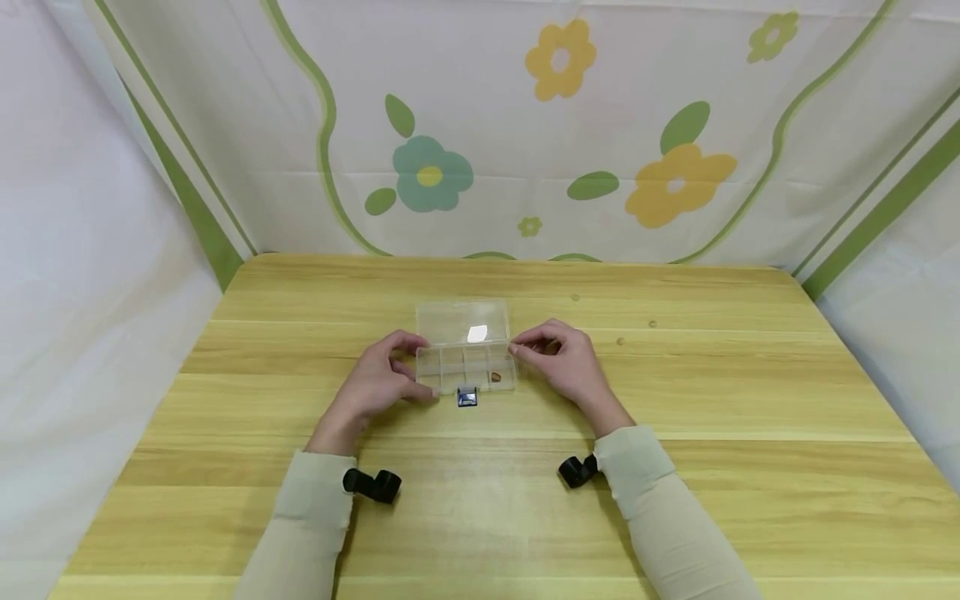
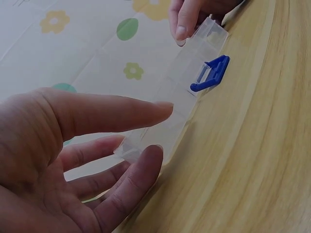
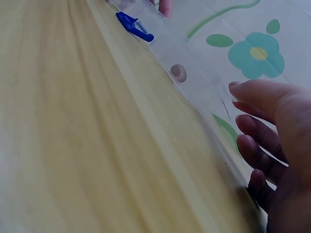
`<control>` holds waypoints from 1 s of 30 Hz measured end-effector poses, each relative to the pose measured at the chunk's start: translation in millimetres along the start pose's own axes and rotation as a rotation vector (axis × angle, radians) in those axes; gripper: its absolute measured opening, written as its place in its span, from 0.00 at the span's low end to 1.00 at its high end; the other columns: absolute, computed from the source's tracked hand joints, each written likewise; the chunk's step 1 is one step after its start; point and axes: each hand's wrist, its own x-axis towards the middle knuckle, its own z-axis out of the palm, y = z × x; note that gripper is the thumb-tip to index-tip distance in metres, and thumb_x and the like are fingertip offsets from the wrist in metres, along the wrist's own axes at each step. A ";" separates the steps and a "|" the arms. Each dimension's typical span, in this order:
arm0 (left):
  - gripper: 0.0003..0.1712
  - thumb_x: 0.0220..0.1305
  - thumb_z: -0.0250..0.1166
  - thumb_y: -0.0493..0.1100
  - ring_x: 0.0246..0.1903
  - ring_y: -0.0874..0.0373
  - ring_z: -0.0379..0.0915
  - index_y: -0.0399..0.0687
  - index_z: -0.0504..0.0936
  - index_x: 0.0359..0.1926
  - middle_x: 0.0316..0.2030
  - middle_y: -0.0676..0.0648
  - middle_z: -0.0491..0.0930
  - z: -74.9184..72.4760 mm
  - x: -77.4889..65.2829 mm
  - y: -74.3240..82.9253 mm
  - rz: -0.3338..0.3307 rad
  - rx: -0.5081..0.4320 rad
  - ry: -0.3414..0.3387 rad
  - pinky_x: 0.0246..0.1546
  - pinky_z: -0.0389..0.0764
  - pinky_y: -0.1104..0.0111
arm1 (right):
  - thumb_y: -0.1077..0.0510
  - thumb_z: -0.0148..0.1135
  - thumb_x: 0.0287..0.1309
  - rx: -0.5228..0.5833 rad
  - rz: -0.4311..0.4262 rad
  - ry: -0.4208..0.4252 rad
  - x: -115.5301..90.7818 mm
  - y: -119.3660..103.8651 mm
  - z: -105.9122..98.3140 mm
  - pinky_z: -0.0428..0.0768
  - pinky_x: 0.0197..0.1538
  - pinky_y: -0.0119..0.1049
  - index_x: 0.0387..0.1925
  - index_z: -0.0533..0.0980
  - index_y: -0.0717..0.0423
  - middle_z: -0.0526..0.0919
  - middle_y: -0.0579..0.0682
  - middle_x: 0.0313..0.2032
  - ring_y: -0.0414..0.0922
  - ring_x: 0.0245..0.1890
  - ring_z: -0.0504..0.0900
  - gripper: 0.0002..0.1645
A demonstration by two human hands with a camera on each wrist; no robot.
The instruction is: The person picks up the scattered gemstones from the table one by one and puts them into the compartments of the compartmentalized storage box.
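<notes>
A clear plastic compartment box (image 1: 452, 367) lies on the table with its lid (image 1: 450, 323) raised at the back. A blue latch (image 2: 214, 75) sticks out at the box's front. One small brown piece (image 1: 496, 377) shows in the front right compartment; its kind is unclear. My left hand (image 1: 378, 379) holds the left end of the box, thumb at the front corner and fingers round the side and back. At the other end is my right hand (image 1: 566, 362), thumb and index tips close together by the right rear corner. Whether they pinch anything is not visible.
Several tiny round pieces (image 1: 620, 341) lie on the wooden table (image 1: 712, 500) to the right of the box. A flowered curtain (image 1: 495, 108) hangs behind the table's far edge, with pale cloth at both sides. Each wrist carries a black camera mount (image 1: 375, 485).
</notes>
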 end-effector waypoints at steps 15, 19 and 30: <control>0.42 0.49 0.84 0.32 0.43 0.50 0.73 0.47 0.79 0.67 0.66 0.42 0.77 2.9 0.3 0.6 0.004 0.001 0.011 0.40 0.76 0.64 | 0.48 0.79 0.62 -0.015 0.001 0.007 0.6 1.8 3.4 0.79 0.43 0.34 0.40 0.91 0.41 0.87 0.44 0.40 0.46 0.40 0.81 0.06; 0.43 0.48 0.84 0.32 0.42 0.50 0.72 0.47 0.79 0.67 0.65 0.42 0.77 3.2 0.9 0.4 0.005 0.001 0.016 0.40 0.75 0.64 | 0.48 0.80 0.62 -0.011 0.006 0.012 0.7 1.6 4.1 0.79 0.43 0.34 0.41 0.91 0.42 0.87 0.45 0.40 0.47 0.40 0.81 0.08; 0.43 0.48 0.84 0.32 0.41 0.51 0.72 0.47 0.80 0.67 0.63 0.41 0.77 5.2 2.0 -0.2 0.008 0.006 0.043 0.38 0.74 0.65 | 0.51 0.79 0.62 -0.016 0.009 0.034 1.8 2.1 5.1 0.79 0.43 0.33 0.41 0.91 0.44 0.88 0.46 0.41 0.46 0.39 0.81 0.07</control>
